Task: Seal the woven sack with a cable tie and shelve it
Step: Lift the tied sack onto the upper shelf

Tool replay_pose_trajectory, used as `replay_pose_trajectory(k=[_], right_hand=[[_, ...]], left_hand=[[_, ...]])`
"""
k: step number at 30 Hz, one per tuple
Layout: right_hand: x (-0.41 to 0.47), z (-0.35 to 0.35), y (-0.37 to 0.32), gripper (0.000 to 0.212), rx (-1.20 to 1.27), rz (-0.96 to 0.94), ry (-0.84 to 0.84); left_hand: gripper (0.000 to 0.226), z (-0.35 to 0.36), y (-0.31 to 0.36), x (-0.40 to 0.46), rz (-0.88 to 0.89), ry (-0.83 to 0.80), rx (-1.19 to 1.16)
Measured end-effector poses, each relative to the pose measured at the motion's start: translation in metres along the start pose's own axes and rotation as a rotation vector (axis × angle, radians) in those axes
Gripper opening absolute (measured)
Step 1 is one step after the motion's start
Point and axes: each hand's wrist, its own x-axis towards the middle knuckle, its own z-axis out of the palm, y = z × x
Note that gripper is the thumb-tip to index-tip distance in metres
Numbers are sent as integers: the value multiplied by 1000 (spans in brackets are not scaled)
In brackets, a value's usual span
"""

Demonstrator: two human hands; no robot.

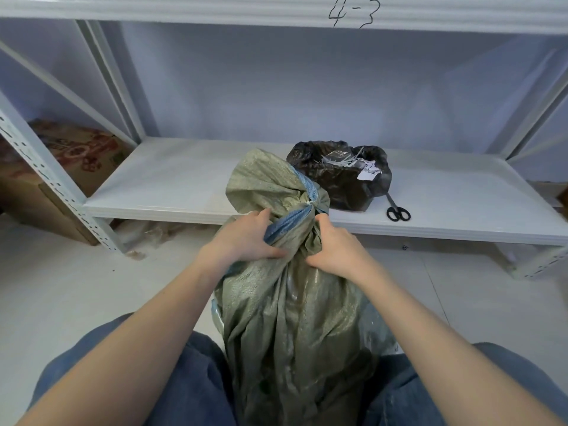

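Note:
A grey-green woven sack (295,327) stands upright on the floor between my knees, its neck bunched and cinched by a pale cable tie (311,205). Above the tie the sack's mouth flares out, showing a blue inner edge. My left hand (246,238) grips the gathered neck from the left, just below the tie. My right hand (335,247) grips the neck from the right. The white metal shelf (172,186) lies directly behind the sack at about neck height.
A black plastic bag (341,176) holding white cable ties and a paper slip sits on the shelf behind the sack. Black scissors (396,210) lie by the shelf's front edge, right of it. A printed cardboard box (67,167) stands at left behind a shelf upright (52,182).

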Motion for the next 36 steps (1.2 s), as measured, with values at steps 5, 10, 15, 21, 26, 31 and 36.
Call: replay_pose_trajectory(k=[5,10,15,21,26,31,36], right_hand=[[3,-4,0,63,132,-28,170],[3,-20,3,54,312,-11,362],[-3,-23,-5,45,479,-187,461],[-11,-27,-14,48,644,-414,282],[-7,-44,2,43,641,-365,201],[-11,-56,31,91,224,-40,-52],[-5,-31,32,127,101,-41,-220]], left_hand=[[25,-6,2,-5,107,110,-209],[35,-8,4,-8,199,218,-401],[85,-10,18,-15,251,-48,-569],[87,3,41,-18,216,134,-427],[37,0,42,-10,88,335,-419],[29,-1,36,-5,-22,380,-621],[47,-1,40,-8,90,348,-883]])
